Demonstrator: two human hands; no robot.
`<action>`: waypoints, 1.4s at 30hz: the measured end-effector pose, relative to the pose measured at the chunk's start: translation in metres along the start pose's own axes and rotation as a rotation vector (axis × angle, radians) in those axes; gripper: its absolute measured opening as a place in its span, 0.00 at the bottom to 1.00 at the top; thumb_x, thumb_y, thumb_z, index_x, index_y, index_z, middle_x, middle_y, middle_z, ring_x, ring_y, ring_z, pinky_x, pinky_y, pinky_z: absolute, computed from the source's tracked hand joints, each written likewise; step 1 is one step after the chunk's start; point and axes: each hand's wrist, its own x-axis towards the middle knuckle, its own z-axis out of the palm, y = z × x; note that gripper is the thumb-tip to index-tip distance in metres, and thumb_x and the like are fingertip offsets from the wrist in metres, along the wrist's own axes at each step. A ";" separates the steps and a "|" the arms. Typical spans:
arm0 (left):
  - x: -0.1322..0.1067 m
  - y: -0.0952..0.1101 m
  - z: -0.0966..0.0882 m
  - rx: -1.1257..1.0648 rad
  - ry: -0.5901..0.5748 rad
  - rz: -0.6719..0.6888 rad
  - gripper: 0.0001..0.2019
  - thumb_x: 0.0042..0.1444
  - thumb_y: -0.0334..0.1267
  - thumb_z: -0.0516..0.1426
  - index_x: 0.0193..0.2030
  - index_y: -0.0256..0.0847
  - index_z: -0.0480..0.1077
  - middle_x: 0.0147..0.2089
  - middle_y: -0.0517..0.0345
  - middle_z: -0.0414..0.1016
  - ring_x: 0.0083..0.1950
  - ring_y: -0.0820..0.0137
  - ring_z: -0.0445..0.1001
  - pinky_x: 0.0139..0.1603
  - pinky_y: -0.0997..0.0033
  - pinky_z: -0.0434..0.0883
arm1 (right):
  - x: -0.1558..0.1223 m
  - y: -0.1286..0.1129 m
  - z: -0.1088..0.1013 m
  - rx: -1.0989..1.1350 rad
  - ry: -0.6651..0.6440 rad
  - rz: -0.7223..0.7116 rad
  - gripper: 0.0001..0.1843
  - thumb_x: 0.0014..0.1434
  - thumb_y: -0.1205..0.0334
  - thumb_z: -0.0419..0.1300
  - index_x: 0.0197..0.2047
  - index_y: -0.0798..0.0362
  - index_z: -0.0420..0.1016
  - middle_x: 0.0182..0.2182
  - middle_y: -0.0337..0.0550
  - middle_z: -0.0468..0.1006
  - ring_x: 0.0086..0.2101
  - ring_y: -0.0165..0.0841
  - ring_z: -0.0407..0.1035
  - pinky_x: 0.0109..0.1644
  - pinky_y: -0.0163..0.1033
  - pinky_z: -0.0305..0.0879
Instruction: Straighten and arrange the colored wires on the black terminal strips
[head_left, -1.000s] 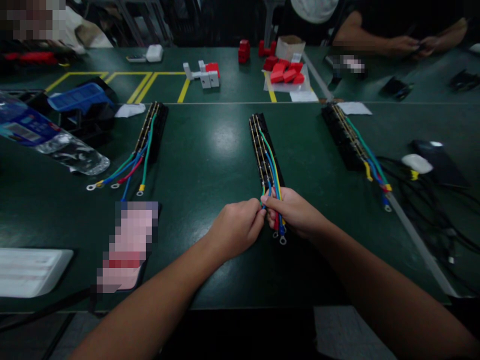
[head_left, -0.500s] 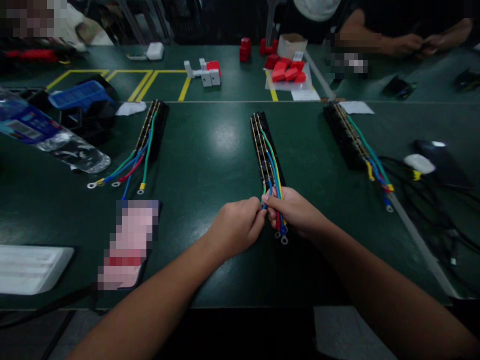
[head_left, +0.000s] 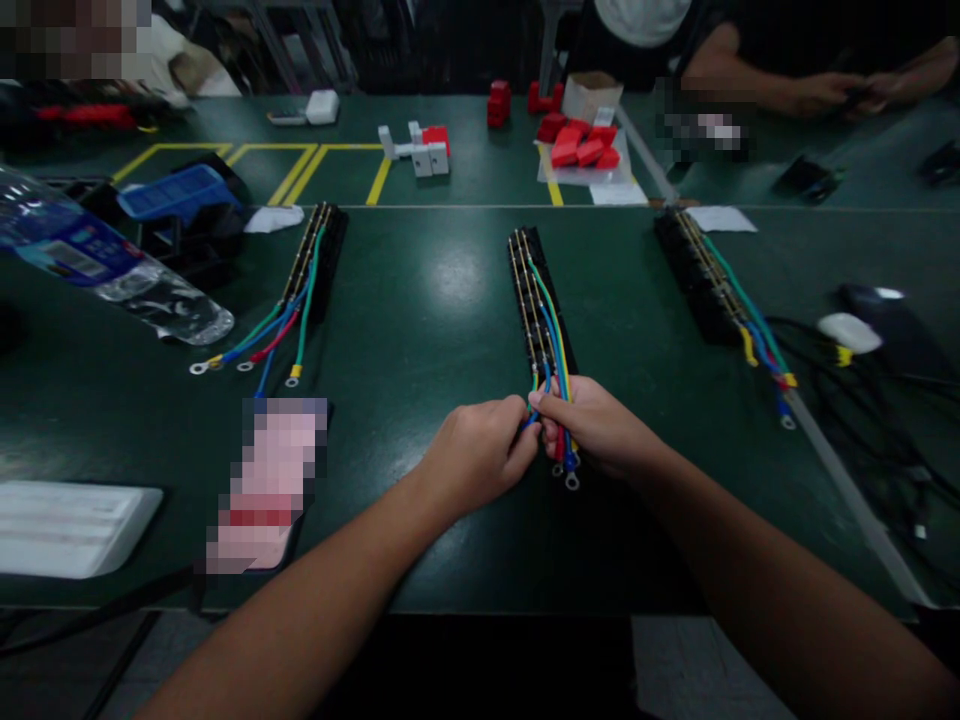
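Note:
A long black terminal strip [head_left: 537, 290] lies lengthwise on the green table [head_left: 420, 330], straight ahead of me. Green, blue, yellow and red wires [head_left: 553, 340] run along it toward me and end in ring lugs [head_left: 571, 481]. My right hand [head_left: 596, 425] is closed round the bundle of wires at the strip's near end. My left hand [head_left: 480, 450] meets it from the left, its fingers pinched on a wire there. The two hands touch at the fingertips.
A second wired strip [head_left: 315, 258] lies to the left and a third strip [head_left: 701, 275] to the right. A plastic bottle [head_left: 112, 275] and a blue-topped case [head_left: 176, 195] sit far left. Red blocks [head_left: 581, 145] lie at the back. Black cables [head_left: 862, 400] trail on the right. Another person's arms [head_left: 810, 85] rest at the far right.
Both hands stay at the strip's near end, with only small finger shifts on the wires. The view has drifted slightly, so everything sits a little further right.

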 end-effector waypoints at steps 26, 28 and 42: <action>0.001 0.001 -0.001 0.016 -0.014 -0.002 0.10 0.62 0.38 0.47 0.33 0.38 0.63 0.27 0.59 0.69 0.26 0.73 0.68 0.29 0.73 0.63 | 0.000 0.001 0.000 0.003 0.035 0.029 0.14 0.59 0.55 0.55 0.26 0.55 0.66 0.15 0.36 0.69 0.15 0.25 0.65 0.19 0.29 0.61; 0.001 0.001 -0.001 0.024 -0.030 0.000 0.10 0.62 0.38 0.46 0.33 0.38 0.63 0.27 0.59 0.69 0.26 0.72 0.68 0.29 0.73 0.63 | 0.001 0.002 0.000 0.033 0.036 0.043 0.13 0.59 0.56 0.55 0.27 0.55 0.66 0.15 0.36 0.69 0.16 0.26 0.65 0.18 0.30 0.61; 0.001 -0.001 -0.001 0.002 0.010 0.007 0.09 0.61 0.39 0.48 0.32 0.38 0.64 0.27 0.59 0.69 0.26 0.73 0.68 0.28 0.73 0.63 | 0.000 0.001 0.000 -0.025 0.053 0.025 0.14 0.60 0.56 0.55 0.26 0.54 0.64 0.15 0.35 0.69 0.16 0.25 0.65 0.19 0.30 0.62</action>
